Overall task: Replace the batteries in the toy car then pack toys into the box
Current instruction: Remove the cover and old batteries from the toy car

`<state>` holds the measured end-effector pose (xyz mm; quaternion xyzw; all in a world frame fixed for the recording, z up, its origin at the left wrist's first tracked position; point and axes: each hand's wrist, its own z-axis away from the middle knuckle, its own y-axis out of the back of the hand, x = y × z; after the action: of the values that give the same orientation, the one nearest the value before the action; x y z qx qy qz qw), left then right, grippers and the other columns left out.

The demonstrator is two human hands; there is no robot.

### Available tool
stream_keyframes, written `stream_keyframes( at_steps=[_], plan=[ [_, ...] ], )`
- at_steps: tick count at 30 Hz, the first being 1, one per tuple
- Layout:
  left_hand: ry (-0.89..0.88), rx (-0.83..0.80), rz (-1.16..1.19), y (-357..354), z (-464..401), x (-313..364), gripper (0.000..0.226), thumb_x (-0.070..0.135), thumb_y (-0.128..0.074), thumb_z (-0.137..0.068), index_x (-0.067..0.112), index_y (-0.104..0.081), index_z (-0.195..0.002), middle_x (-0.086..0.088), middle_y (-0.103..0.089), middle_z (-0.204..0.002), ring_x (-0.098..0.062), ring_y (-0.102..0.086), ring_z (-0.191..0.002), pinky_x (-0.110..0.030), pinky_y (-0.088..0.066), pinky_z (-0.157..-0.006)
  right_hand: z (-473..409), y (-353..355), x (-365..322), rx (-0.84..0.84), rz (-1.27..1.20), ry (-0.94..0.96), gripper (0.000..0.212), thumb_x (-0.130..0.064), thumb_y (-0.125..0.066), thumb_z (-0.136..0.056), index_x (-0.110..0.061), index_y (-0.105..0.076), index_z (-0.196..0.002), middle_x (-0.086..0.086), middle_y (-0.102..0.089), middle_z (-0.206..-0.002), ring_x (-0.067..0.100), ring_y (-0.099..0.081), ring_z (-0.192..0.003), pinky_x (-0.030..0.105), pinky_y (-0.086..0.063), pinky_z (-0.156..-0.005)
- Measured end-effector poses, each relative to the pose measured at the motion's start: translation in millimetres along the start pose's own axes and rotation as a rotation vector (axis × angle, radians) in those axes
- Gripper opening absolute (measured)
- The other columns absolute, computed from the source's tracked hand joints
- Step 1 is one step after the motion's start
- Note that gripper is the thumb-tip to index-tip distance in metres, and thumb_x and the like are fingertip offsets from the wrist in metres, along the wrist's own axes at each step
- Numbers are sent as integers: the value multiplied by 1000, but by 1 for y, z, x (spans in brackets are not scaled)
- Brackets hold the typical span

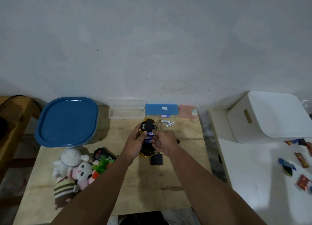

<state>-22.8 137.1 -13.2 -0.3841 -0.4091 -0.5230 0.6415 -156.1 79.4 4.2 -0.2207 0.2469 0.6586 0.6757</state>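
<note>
Left hand (135,144) grips the toy car (148,136) upside down; right hand (164,142) pinches a battery (150,138) — push it in flat and straight.

We see a surface (152,182) of pale, matt wood with faint grain. The toy car (148,125) shows black plastic underneath — dull, not shiny. The lid (67,121) is smooth blue plastic with a slight gloss; the case (126,113) is clear plastic. The stuffed toys (72,170) look like soft, fuzzy cloth.
</note>
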Motion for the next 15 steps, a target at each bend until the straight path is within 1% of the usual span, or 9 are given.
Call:
stream_keyframes(
  at_steps=[2,4,6,8,11,12,13,14,15],
  plan=[
    [-24,-12,-16,1,2,5,35,25,-54,-109,53,-64,-127,11,-75,-125,-10,-70,-117,-29,-54,-101,4,-1,-2,10,-55,0,19,-18,-78,-86,-1,-70,-92,9,-70,-77,17,-69,-67,31,-60,-62],
    [-46,-12,-26,3,4,11,33,25,-55,-109,43,-63,-135,12,-75,-125,-9,-70,-117,-29,-54,-101,11,-1,-6,-5,-144,-23,23,-16,-81,-84,0,-71,-97,10,-73,-81,19,-72,-73,31,-61,-63],
    [-45,17,-11,6,6,19,33,26,-56,-108,35,-62,-139,9,-75,-124,-11,-71,-115,-32,-56,-100,20,0,-10,-50,-273,-50,19,-11,-79,-84,-2,-72,-99,11,-74,-85,20,-74,-78,32,-61,-64],
    [-3,62,46,10,9,26,33,28,-58,-107,32,-62,-140,3,-76,-122,-17,-73,-112,-37,-58,-98,30,1,-17,-105,-398,-40,16,-6,-74,-87,0,-68,-101,16,-71,-91,26,-75,-85,38,-62,-67],
    [92,98,174,21,18,38,35,33,-60,-106,30,-62,-141,-5,-76,-124,-26,-74,-111,-45,-59,-97,46,5,-32,-201,-486,23,11,0,-68,-89,3,-61,-96,22,-64,-95,36,-72,-95,45,-62,-70],
    [114,93,218,27,22,43,35,34,-59,-106,28,-63,-140,-8,-76,-124,-28,-75,-110,-47,-59,-95,53,6,-38,-229,-484,42,8,2,-65,-89,3,-60,-95,23,-64,-93,37,-71,-94,44,-61,-69],
    [135,78,265,32,25,48,35,36,-58,-106,26,-64,-139,-10,-77,-123,-30,-75,-108,-47,-60,-93,60,5,-44,-237,-464,63,6,4,-61,-90,3,-58,-95,22,-65,-88,36,-71,-86,42,-61,-66],
    [160,55,309,38,30,54,35,38,-57,-106,24,-65,-138,-12,-77,-121,-33,-76,-106,-48,-61,-90,68,4,-48,-229,-421,91,8,7,-54,-90,2,-58,-94,18,-64,-77,30,-69,-72,37,-58,-60],
    [187,28,345,43,35,60,38,41,-55,-106,21,-66,-137,-15,-77,-120,-35,-76,-103,-48,-62,-87,75,1,-53,-200,-342,133,17,9,-46,-88,0,-59,-93,11,-59,-66,21,-60,-57,31,-51,-52]
  ],
)
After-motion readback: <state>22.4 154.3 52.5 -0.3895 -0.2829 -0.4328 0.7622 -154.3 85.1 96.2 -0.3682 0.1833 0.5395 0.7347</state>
